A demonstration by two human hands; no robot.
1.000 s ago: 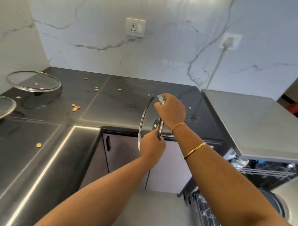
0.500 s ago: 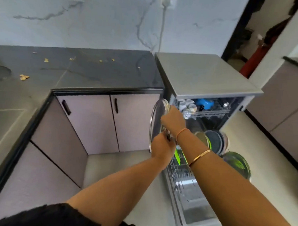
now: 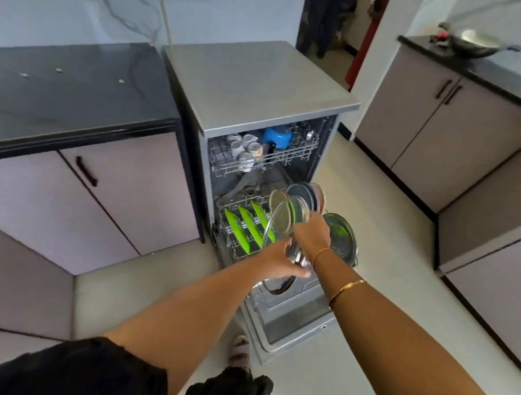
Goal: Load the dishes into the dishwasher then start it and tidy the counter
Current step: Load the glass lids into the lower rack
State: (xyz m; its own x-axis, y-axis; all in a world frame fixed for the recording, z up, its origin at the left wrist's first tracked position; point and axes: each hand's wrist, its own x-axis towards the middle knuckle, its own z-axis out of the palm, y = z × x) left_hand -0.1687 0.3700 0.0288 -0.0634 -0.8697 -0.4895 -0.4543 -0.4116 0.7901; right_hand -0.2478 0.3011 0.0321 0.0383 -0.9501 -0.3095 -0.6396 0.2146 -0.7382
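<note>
I hold a round glass lid (image 3: 285,222) with a metal rim on edge, tilted, over the pulled-out lower rack (image 3: 230,243) of the open dishwasher (image 3: 258,86). My left hand (image 3: 276,262) grips it low, by the knob. My right hand (image 3: 313,234) grips its rim on the right side. The lower rack holds green plates (image 3: 246,226), dark plates (image 3: 302,191) and a glass lid (image 3: 341,239) at the right. The upper rack (image 3: 285,156) carries white cups (image 3: 246,149) and a blue bowl (image 3: 277,137).
The dishwasher door (image 3: 292,321) lies open flat over the floor toward me. A black counter (image 3: 72,93) with a few crumbs is at the left, above cabinets. Another counter with a pan (image 3: 475,42) stands at the right. My foot (image 3: 239,350) is beside the door.
I turned from the counter to the dishwasher and carried the glass lid down and right, from above the counter edge to over the lower rack. Both hands kept their hold.
</note>
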